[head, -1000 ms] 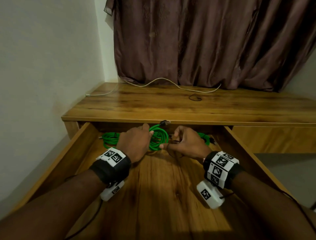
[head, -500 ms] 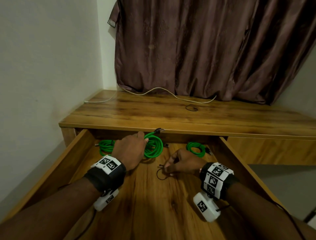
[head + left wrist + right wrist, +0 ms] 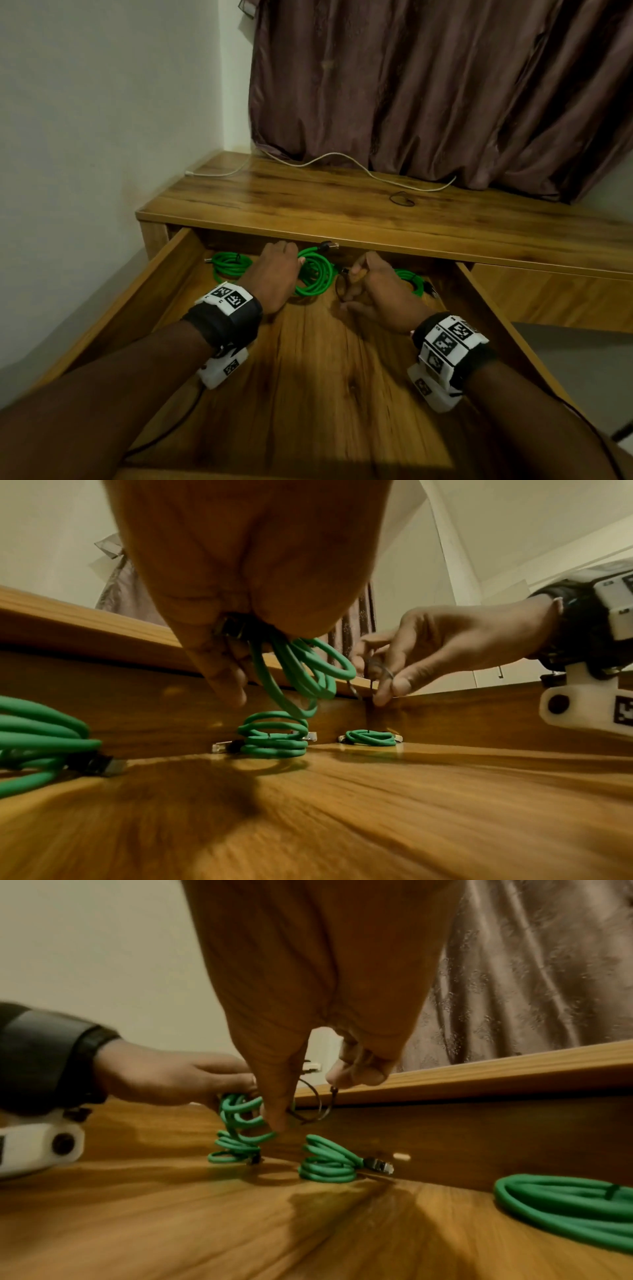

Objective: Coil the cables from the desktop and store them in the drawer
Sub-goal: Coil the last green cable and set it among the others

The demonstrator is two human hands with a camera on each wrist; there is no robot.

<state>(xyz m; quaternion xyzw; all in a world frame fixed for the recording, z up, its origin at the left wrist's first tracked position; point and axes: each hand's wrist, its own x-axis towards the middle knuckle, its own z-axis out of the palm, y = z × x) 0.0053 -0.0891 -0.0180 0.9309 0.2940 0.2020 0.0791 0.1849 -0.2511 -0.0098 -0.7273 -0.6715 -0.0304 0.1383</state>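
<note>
Green rubbery cable, springy and light: that is how the coil (image 3: 313, 274) in my left hand (image 3: 274, 274) looks set to behave. My left grip is closed round its upper loops, lifting them while the lower turns sag onto the floor of the open drawer (image 3: 308, 394), at the far middle. I judge the turns will spread if I let go, so the place to hold is where they bunch together, not the plug (image 3: 329, 245) poking up at the surface edge.

My right hand (image 3: 373, 291) is just right of the coil, its grip pinched on a thin black tie (image 3: 340, 289) bent into a loop. The tie looks flimsy and easy to drop; it probably needs threading round the bunched turns.

Two more green coils lie in the drawer, one far left (image 3: 229, 265), one far right (image 3: 411, 279); the far-right one looks banded already. On the surface (image 3: 342, 212) a white cable (image 3: 342, 161) lies uncoiled along the curtain, with another black tie (image 3: 402, 198) near it.
</note>
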